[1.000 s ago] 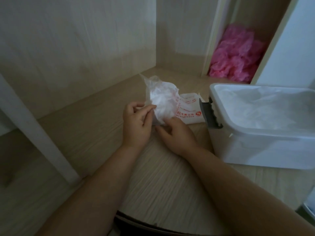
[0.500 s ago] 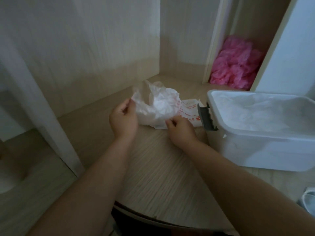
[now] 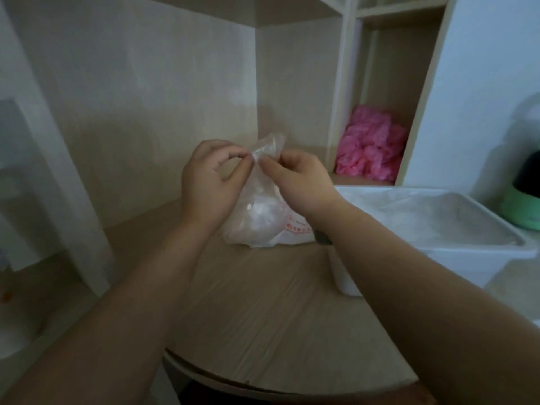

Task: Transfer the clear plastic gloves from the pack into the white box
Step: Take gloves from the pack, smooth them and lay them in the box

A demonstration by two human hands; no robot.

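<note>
Pinched in the grip of the left hand [image 3: 210, 182] and the right hand [image 3: 298, 182], thumb against forefinger on each, the top edge of a bunch of clear plastic gloves [image 3: 257, 211] is held up above the desk [image 3: 263, 317]. The bunch's lower end is seen resting on the desk at the red-printed pack [image 3: 295, 232], just left of the white box [image 3: 467, 267]. Crumpled clear plastic is seen inside the box. A heap of pink plastic [image 3: 371, 147] is stowed in the shelf compartment beyond, and a green-and-dark object [image 3: 523, 206] is partly seen at the far right.
</note>
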